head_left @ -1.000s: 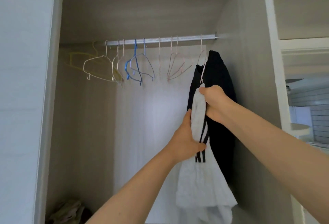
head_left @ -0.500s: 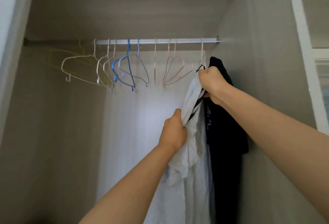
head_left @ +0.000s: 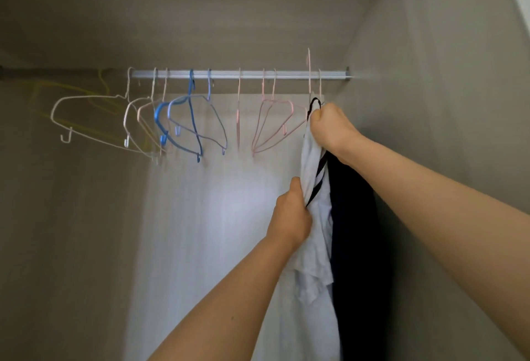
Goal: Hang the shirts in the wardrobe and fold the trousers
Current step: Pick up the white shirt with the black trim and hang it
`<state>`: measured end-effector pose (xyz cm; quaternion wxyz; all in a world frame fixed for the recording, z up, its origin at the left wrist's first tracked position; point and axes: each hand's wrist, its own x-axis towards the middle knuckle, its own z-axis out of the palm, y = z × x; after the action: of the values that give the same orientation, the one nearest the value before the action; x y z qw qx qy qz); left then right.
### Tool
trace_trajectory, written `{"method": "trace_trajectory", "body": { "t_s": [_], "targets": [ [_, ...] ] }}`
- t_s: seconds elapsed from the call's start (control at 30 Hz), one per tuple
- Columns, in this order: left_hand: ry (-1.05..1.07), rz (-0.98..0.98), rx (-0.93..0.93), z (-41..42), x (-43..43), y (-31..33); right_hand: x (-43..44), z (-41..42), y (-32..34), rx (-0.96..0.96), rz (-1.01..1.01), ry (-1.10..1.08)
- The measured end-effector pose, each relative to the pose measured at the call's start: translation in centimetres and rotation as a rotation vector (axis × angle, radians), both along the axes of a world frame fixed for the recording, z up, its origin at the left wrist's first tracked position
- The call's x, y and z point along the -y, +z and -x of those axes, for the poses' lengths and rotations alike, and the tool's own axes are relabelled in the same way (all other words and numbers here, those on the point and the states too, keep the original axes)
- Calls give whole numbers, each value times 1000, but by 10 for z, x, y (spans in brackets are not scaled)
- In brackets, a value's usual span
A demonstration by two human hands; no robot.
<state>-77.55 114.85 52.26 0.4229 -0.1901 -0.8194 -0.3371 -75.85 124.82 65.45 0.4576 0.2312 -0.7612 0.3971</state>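
Since half a second ago our right hand point(head_left: 329, 128) has edged up toward the rail point(head_left: 241, 74). The pink hook point(head_left: 309, 74) of the hanger it carries now pokes above the rail near its right end, where earlier it sat about level with it. Our view has also closed in on the rail, so the wardrobe's front edge has slid almost out of sight.

Our right hand is just below the rail's right end, clenched around the black-edged collar of the white shirt point(head_left: 318, 234) and the neck of its hanger. Well below the rail, our left hand point(head_left: 291, 214) keeps its grasp on a bunched fold of the same shirt, beside its black stripes. The rest of the shirt hangs straight down from there.

A dark garment point(head_left: 355, 231) hangs under the rail's right end, touching the white shirt and close against the wardrobe wall point(head_left: 430, 102).

Along the rail to the left the bare hangers look unchanged: pink hangers point(head_left: 272, 125) nearest our hands, then blue hangers point(head_left: 183, 119), then white hangers point(head_left: 86, 114). A yellow hanger point(head_left: 57, 88) sits past the rail's left end, in shadow.
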Motion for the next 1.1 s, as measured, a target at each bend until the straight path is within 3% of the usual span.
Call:
{"method": "trace_trajectory", "body": {
  "t_s": [0.23,0.67,0.8,1.0,1.1],
  "targets": [
    [65,44,-66,25,7,25,3,15,31,18,6,-60],
    [68,30,-62,46,16,12,18,39,42,64,-222,-257],
    [49,-15,-77,45,20,-1,28,36,27,10,-295,-413],
    [53,-10,-92,38,20,-21,30,44,-16,-294,-419,-632],
    [64,18,-93,30,19,-27,29,42,-30,-301,-454,-680]
  ]
}}
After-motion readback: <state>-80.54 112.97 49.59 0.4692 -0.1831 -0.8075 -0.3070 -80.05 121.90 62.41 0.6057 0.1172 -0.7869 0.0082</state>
